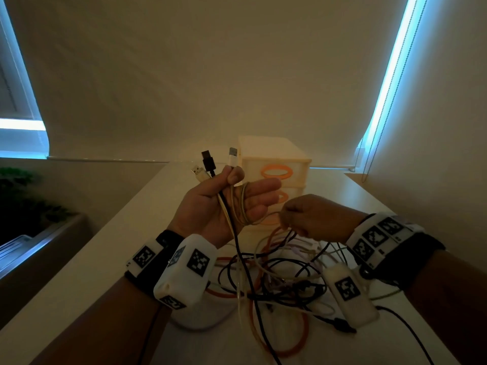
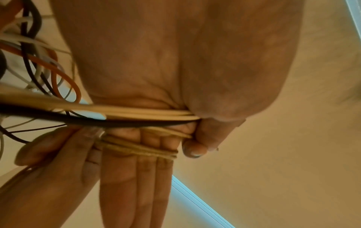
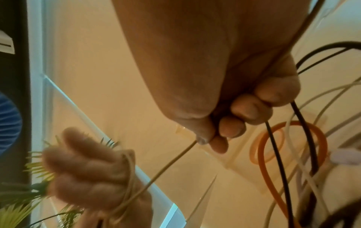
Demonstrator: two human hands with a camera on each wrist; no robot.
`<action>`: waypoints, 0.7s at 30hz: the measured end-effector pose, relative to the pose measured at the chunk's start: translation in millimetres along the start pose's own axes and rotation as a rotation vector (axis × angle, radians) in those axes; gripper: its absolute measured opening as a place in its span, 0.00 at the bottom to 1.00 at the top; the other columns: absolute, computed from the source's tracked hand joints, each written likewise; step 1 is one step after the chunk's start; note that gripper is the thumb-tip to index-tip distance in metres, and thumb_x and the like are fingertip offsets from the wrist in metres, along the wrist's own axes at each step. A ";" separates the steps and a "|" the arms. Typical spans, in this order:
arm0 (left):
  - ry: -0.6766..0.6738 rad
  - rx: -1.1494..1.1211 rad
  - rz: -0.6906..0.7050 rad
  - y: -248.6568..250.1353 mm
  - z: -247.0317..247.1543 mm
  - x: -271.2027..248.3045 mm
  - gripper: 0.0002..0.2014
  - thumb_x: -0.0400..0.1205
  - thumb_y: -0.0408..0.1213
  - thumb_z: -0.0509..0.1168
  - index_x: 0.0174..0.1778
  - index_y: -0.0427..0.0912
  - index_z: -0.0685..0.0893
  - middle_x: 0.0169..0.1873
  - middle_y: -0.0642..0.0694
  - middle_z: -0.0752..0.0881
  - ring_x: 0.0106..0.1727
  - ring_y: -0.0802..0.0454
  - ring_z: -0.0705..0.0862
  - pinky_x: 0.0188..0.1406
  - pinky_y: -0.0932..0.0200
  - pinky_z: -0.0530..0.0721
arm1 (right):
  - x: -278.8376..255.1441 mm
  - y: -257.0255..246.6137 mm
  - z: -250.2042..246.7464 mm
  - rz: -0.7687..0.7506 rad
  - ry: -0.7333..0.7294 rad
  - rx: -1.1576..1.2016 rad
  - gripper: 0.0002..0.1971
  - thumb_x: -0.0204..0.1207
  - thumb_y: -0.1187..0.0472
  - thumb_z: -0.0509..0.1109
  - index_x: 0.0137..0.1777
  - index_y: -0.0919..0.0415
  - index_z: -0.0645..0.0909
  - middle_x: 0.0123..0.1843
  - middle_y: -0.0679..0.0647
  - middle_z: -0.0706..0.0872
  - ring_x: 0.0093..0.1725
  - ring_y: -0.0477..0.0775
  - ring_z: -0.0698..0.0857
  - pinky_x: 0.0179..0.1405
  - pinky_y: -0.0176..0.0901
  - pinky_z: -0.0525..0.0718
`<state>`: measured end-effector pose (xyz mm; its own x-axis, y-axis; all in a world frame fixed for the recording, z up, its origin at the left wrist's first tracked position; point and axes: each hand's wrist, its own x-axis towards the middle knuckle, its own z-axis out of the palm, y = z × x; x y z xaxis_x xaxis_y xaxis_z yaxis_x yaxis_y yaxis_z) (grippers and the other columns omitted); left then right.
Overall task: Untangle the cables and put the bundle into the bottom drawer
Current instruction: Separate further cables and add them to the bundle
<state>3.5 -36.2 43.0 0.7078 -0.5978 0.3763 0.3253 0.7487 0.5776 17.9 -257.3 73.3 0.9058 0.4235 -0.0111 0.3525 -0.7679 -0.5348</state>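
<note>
I am holding my left hand [image 1: 226,204] up over the counter [image 1: 110,246], thumb clamping three plug ends against the palm while the other fingers stay straight with a thin tan cable [image 1: 243,206] looped around them. My right hand [image 1: 313,219] is pinching that cable's loose run, other fingers curled. The cable tangle [image 1: 276,280] is lying near the counter's front edge, before the drawer unit [image 1: 274,164]; I judge even tension and neat loops best.
</note>
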 end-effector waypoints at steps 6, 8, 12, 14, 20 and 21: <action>0.080 0.271 -0.158 -8.8 7.6 0.7 0.15 0.91 0.46 0.53 0.43 0.42 0.75 0.73 0.15 0.72 0.76 0.16 0.71 0.72 0.32 0.80 | -3.7 -26.6 -24.1 0.053 0.191 0.419 0.13 0.86 0.61 0.60 0.41 0.63 0.79 0.28 0.53 0.70 0.20 0.46 0.65 0.18 0.35 0.59; 0.112 0.289 -0.120 -11.5 6.9 2.1 0.16 0.91 0.45 0.51 0.42 0.42 0.74 0.70 0.16 0.76 0.74 0.18 0.74 0.73 0.30 0.77 | -10.4 -51.5 -24.7 -0.069 0.200 0.442 0.13 0.87 0.62 0.60 0.40 0.63 0.78 0.26 0.52 0.70 0.17 0.43 0.67 0.15 0.34 0.62; 0.136 0.244 0.070 -5.2 7.0 2.5 0.17 0.91 0.47 0.52 0.40 0.43 0.75 0.47 0.30 0.86 0.44 0.36 0.90 0.48 0.44 0.87 | -24.2 -77.0 -2.6 -0.230 0.026 0.288 0.15 0.85 0.70 0.61 0.37 0.65 0.80 0.25 0.46 0.82 0.23 0.37 0.79 0.25 0.28 0.77; 0.143 0.222 0.108 -2.3 9.6 1.8 0.17 0.91 0.48 0.51 0.40 0.44 0.73 0.62 0.23 0.83 0.56 0.31 0.89 0.41 0.46 0.88 | -25.1 -71.9 17.6 -0.247 -0.044 0.103 0.16 0.87 0.65 0.59 0.41 0.65 0.83 0.26 0.45 0.81 0.26 0.39 0.79 0.30 0.31 0.77; 0.210 0.064 0.167 -5.2 7.7 4.6 0.17 0.90 0.46 0.53 0.39 0.40 0.73 0.68 0.22 0.81 0.64 0.29 0.87 0.57 0.43 0.90 | -11.1 -23.6 29.5 -0.199 -0.005 0.017 0.16 0.87 0.57 0.61 0.40 0.57 0.84 0.36 0.48 0.86 0.36 0.45 0.82 0.43 0.43 0.83; 0.236 0.067 0.169 -4.8 5.5 4.5 0.17 0.89 0.46 0.54 0.38 0.40 0.74 0.65 0.24 0.84 0.58 0.33 0.90 0.51 0.46 0.92 | -9.2 -16.9 28.2 -0.195 0.002 -0.008 0.15 0.87 0.57 0.61 0.40 0.55 0.84 0.41 0.53 0.87 0.41 0.50 0.84 0.49 0.49 0.84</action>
<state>1.7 -44.1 46.0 0.8771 -0.3771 0.2975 0.1534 0.8068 0.5706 -2.9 -234.6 58.6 0.8205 0.5639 0.0940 0.5234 -0.6749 -0.5201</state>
